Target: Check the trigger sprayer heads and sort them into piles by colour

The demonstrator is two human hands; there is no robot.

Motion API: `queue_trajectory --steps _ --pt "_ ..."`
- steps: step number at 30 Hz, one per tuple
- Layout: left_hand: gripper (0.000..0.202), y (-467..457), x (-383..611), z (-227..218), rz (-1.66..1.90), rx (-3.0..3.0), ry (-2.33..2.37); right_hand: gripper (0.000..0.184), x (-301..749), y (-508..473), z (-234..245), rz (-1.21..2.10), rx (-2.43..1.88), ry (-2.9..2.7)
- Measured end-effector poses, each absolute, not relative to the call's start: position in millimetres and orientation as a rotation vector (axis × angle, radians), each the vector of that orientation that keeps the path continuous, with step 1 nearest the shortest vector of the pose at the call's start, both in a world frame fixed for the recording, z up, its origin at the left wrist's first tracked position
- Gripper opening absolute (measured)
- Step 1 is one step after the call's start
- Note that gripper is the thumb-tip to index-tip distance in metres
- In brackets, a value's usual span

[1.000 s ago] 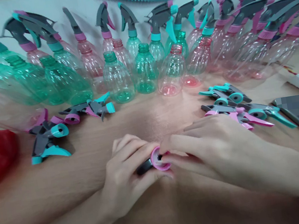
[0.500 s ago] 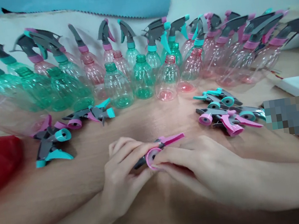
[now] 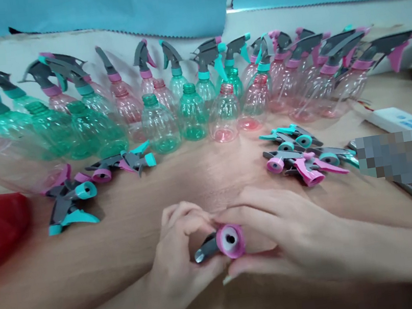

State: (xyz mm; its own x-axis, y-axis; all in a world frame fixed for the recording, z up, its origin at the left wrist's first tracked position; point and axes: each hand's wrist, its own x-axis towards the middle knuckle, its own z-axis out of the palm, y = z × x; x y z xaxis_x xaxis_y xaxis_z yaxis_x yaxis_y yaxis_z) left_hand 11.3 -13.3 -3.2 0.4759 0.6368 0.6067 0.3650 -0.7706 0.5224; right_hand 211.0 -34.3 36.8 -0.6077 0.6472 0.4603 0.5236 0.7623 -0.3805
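Grey spray head [image 3: 207, 247], pink collar [image 3: 234, 254] open toward the wearer, pinched in left hand [image 3: 177, 262]; right hand [image 3: 298, 228] arches round it, pressure unclear; best kept steady

Smooth plastic spray head [image 3: 221, 245], glossy see-through plastic bottles [image 3: 193, 117], faintly shiny wood-look tabletop [image 3: 101, 258].

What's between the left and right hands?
In the head view, a pink-collared spray head sits between the left hand and right hand, its open end showing.
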Motion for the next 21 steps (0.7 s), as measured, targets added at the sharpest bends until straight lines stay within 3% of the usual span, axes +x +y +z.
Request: queue_trajectory --steps 6,9,12,16,21 --pt "0.034 -9 26 -6 1.210 2.439 0.766 0.022 227 -45 44 0.152 -0.909 -2.333" --pt "0.051 -5 37 -8 1.095 2.433 0.839 0.019 264 -35 54 -0.133 -1.056 -2.308" --pt "0.043 2 53 -10 0.962 2.410 0.991 0.019 309 -21 50 -0.490 -1.331 -2.164" --pt "0.030 16 81 -10 0.796 2.525 0.914 0.023 349 -9 24 -0.478 -1.507 -2.138" --pt "0.037 33 121 -15 0.740 2.595 0.810 0.032 353 -10 3 -0.299 -1.591 -2.229"
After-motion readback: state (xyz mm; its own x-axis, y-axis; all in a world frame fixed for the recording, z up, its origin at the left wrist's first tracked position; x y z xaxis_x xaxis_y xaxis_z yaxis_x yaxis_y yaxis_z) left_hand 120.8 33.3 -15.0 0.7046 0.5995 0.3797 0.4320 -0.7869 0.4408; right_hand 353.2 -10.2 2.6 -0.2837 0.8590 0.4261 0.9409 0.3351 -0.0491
